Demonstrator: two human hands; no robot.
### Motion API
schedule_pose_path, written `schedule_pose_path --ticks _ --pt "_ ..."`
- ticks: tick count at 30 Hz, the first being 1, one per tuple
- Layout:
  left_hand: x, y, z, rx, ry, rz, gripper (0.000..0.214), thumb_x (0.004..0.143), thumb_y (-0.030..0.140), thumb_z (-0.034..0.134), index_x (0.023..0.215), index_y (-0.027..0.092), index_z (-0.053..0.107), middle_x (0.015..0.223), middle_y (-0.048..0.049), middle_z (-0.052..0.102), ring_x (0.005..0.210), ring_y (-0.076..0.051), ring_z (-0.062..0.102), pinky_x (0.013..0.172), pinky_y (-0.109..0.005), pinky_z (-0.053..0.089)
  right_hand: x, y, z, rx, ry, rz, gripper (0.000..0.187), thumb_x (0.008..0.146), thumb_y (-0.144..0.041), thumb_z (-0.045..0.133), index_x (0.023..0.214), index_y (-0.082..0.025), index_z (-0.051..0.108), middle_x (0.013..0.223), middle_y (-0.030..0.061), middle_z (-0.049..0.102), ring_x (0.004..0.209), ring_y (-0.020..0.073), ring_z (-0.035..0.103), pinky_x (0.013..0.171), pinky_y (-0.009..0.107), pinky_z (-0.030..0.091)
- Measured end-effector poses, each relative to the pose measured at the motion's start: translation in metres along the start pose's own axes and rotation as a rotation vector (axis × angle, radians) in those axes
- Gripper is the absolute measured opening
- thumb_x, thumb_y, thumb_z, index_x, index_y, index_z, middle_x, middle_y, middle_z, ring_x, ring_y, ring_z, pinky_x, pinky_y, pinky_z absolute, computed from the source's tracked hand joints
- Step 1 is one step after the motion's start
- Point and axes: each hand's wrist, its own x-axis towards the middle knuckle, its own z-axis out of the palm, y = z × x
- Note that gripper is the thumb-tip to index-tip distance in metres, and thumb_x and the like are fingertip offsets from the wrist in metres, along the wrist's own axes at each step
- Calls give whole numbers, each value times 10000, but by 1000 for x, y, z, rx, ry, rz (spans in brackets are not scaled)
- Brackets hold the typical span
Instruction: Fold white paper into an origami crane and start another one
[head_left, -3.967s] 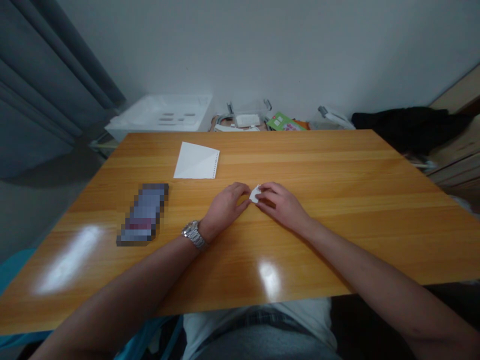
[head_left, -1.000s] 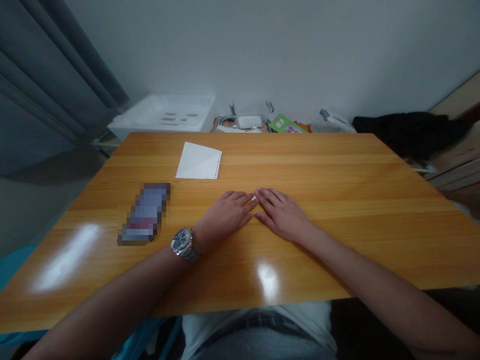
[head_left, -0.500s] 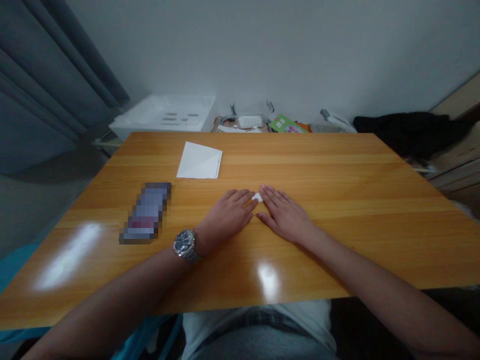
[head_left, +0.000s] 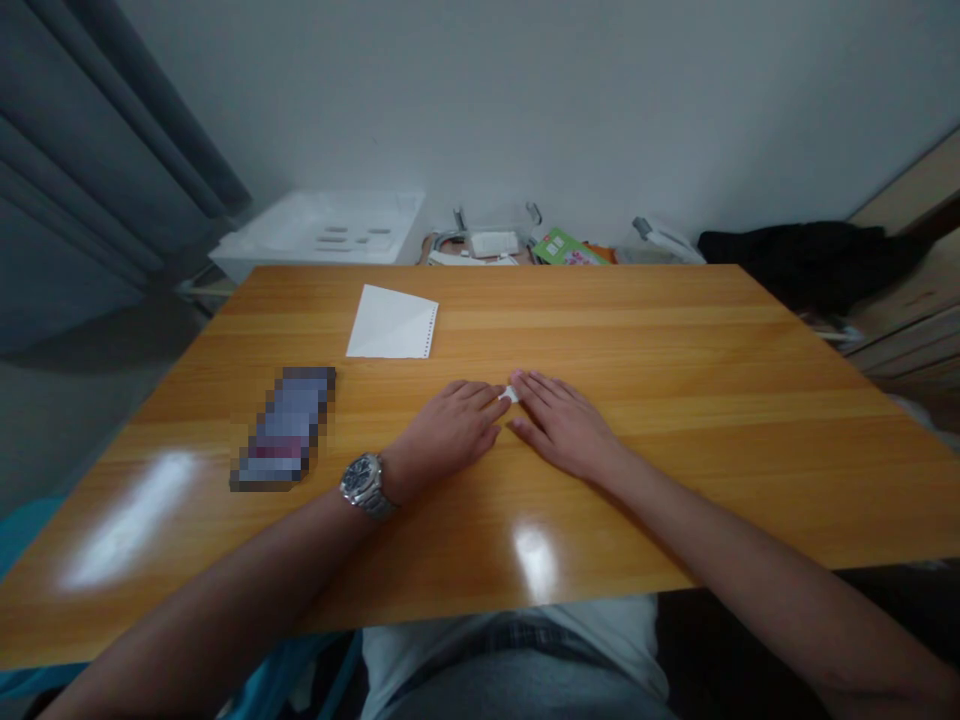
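A small white piece of paper [head_left: 510, 395] lies on the wooden table between my fingertips, mostly covered by them. My left hand [head_left: 454, 425] rests palm down with fingers stretched out, their tips on the paper's left side. From the right, my right hand [head_left: 561, 420] lies flat too, its fingertips over the paper's other side and its thumb apart. A metal wristwatch [head_left: 363, 480] is on my left wrist. Farther back to the left lies a white sheet of paper [head_left: 392, 325] with a perforated right edge.
On the left of the wooden table [head_left: 675, 400] lies a blurred-out flat dark object [head_left: 289, 425]. Behind the table stand a white plastic tub [head_left: 322, 220], a green booklet [head_left: 562, 247] among small items, and black cloth [head_left: 810, 260] at the right.
My fingertips have come slightly closer together, and less of the small white paper shows between them. The whole view has shifted a little.
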Motion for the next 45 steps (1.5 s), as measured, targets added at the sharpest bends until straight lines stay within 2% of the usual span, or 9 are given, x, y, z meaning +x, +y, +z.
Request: schedule_pose_path --ticks 5,13,21,23,26,29,33,45 --pt "0 1 0 -2 3 0 404 1004 244 486 1389 135 535 1329 -124 631 1222 -260 570 1085 -406 395 3 -3 -4 -4 10 -7 584 1040 -522 389 1516 -193 469 1588 130 435 1464 296 404 1188 497 350" --pt "-1 3 0 30 13 3 400 1003 213 470 1385 128 551 1363 -144 628 1238 -256 581 1094 -428 390 5 5 -3 41 29 -22 539 1045 -502 398 1471 -196 522 1548 116 495 1425 274 465 1167 483 384" --pt "-5 -4 1 -44 -30 -9 458 1007 252 483 1453 150 489 1449 -109 580 1299 -245 553 1145 -416 348 4 10 -4 68 56 -40 507 1049 -468 411 1441 -182 562 1534 119 511 1403 278 494 1149 481 406" --pt "-5 -5 1 -53 -37 -7 446 1005 251 482 1442 159 503 1466 -104 567 1314 -246 543 1156 -423 336 6 15 -2 123 90 -30 474 1053 -448 416 1400 -185 602 1499 109 554 1371 266 528 1136 472 420" --pt "-4 -6 -1 -60 -37 3 425 1001 248 485 1416 167 532 1470 -105 563 1315 -248 540 1150 -424 342 12 22 2 242 153 -2 383 1056 -417 431 1274 -245 695 1376 69 666 1267 229 614 1086 446 464" --pt "-2 -6 -3 -74 -32 12 420 999 247 488 1409 170 539 1447 -105 579 1299 -246 546 1135 -415 359 19 25 5 275 217 20 298 1009 -411 546 1165 -244 737 1277 70 715 1187 241 646 1038 440 485" --pt "-1 -8 -3 -77 -27 20 407 1003 256 488 1395 172 552 1425 -101 593 1277 -251 553 1128 -416 371 23 26 8 276 249 23 232 964 -370 627 1101 -221 740 1217 92 714 1145 257 641 1006 433 486" --pt "-3 -13 0 -111 -32 26 402 1011 296 498 1387 177 576 1443 -100 582 1288 -259 550 1128 -429 392 24 31 13 331 273 21 170 960 -269 629 1096 -238 726 1205 84 690 1134 260 630 1000 443 482"
